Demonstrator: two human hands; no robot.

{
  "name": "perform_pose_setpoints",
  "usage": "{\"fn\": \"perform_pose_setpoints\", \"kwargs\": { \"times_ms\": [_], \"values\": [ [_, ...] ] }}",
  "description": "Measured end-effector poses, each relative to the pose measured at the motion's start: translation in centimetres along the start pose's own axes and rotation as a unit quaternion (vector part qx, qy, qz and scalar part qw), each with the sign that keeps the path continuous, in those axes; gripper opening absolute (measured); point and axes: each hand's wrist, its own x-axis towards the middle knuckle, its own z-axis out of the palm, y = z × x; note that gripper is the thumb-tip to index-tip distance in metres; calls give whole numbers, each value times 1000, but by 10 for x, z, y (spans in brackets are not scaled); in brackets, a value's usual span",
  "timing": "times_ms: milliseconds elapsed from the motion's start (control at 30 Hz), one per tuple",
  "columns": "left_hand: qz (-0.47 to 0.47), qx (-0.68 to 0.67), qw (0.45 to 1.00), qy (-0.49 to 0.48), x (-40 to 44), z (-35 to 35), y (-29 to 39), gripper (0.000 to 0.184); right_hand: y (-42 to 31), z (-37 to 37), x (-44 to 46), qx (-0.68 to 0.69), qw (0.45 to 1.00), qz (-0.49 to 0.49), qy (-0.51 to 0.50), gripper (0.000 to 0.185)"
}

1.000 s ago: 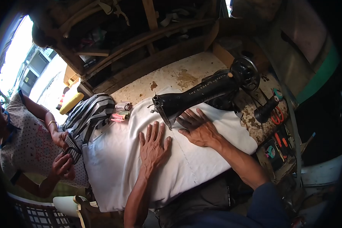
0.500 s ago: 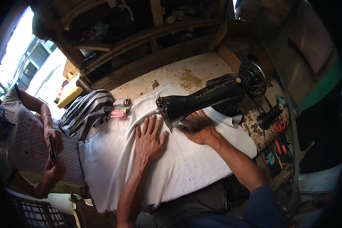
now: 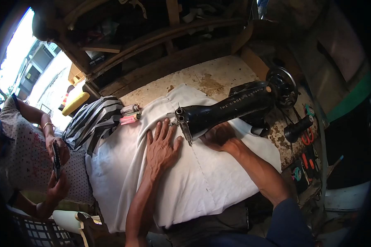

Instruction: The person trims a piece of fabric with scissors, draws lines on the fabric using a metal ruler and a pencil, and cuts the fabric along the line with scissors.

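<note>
A white cloth [image 3: 202, 177] with a dashed line of marks or stitches is spread under the needle end of a black Singer sewing machine [image 3: 235, 103]. Left of the needle, my left hand [image 3: 163, 150] lies flat on the cloth, fingers stretched forward and apart. My right hand [image 3: 220, 138] rests on the cloth below the machine's arm, right of the needle. It looks bent at the knuckles, but shade and the machine hide most of its fingers, so any grip on the cloth cannot be made out.
Thread spools [image 3: 130, 118] and a black-and-white striped cloth [image 3: 90, 123] lie left of the machine. At the left, another person's hands [image 3: 57, 164] hold a dark object. Red-handled scissors [image 3: 307, 137] and other tools are at the right. Wooden shelving [image 3: 152, 61] stands behind.
My right hand has drawn its outstretched fingers in and sits more bent below the machine's arm. My left hand stays flat in place. The view has shifted slightly.
</note>
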Motion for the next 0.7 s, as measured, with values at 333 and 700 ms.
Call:
{"fn": "perform_pose_setpoints", "kwargs": {
  "times_ms": [333, 700],
  "values": [
    [-2, 15, 1000, -2, 17, 0, -11, 64, 37, 40, 15, -97, 950, -174, 239, 37],
    [18, 5, 999, 41, 21, 4, -16, 62, 10, 26, 16, 71, 992, -5, 103, 32]
  ]
}}
